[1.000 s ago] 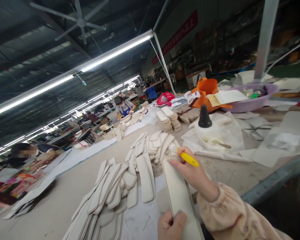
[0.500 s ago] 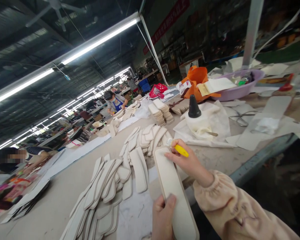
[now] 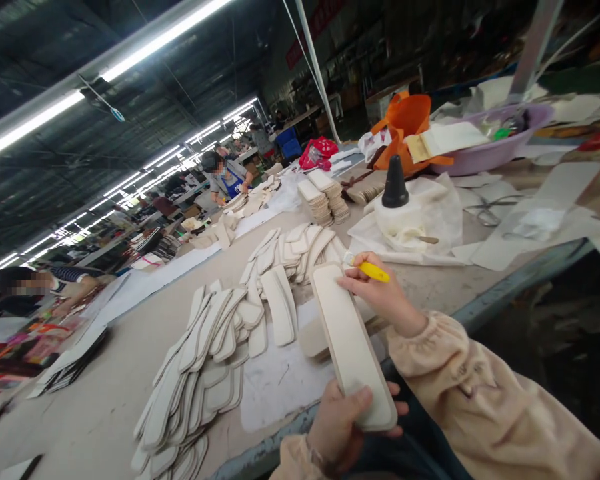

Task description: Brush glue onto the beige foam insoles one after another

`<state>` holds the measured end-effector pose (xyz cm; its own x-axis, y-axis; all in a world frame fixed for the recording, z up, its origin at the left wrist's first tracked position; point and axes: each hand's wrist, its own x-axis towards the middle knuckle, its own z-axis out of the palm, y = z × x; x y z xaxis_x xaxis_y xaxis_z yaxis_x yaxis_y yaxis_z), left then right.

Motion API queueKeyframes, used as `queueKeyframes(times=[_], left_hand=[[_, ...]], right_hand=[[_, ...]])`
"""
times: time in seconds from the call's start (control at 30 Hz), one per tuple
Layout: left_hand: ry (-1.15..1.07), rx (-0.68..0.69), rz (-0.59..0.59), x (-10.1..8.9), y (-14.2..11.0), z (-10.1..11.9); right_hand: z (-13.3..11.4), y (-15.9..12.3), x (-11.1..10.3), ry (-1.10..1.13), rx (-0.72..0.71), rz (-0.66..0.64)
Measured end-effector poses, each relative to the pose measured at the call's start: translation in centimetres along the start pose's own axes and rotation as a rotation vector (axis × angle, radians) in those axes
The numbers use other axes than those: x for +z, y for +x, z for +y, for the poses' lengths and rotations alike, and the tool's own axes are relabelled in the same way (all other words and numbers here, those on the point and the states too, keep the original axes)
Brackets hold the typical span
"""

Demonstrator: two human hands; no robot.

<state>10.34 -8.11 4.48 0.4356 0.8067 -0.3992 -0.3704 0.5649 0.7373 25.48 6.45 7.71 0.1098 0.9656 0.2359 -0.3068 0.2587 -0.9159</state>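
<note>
A long cream panel (image 3: 353, 347) with rounded corners slants over the table's front edge. My left hand (image 3: 337, 420) is closed round its lower end, thumb on top and fingers underneath. At the upper end, my right hand (image 3: 380, 290) touches the panel with its fingers while gripping a small yellow-handled tool (image 3: 374, 271) with a pale head, whose exact kind I cannot make out. Beneath the panel, more cut pieces (image 3: 314, 339) rest on a white sheet (image 3: 275, 393). To the left spreads a heap of similar rounded pieces (image 3: 200, 360).
Beyond my right hand stands a white glue-like bottle with a black cone top (image 3: 395, 190) on plastic. Scissors (image 3: 495, 208), a purple basin (image 3: 480, 157) and an orange bag (image 3: 407, 123) lie right. Neat stacks (image 3: 323, 197) sit farther back. Co-workers (image 3: 227, 177) are at the table's far side.
My left hand has shifted down to the panel's lower end, and its fingers now wrap underneath. The panel's lower end has risen in view. The right hand keeps the yellow-handled tool.
</note>
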Motion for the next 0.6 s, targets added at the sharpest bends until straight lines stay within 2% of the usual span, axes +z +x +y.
queueKeyframes(times=[0.13,0.33,0.6], left_hand=[[-0.008,-0.039,0.013,-0.5,0.5,-0.3],[-0.060,-0.116,-0.093,-1.6,1.0,-0.6],[-0.027,-0.121,-0.116,-2.0,1.6,-0.9]], right_hand=[[-0.1,-0.2,-0.1,0.008,-0.001,0.009],[-0.7,-0.4,0.0,0.003,0.017,-0.009],[-1.4,-0.5,-0.2,-0.062,-0.079,-0.017]])
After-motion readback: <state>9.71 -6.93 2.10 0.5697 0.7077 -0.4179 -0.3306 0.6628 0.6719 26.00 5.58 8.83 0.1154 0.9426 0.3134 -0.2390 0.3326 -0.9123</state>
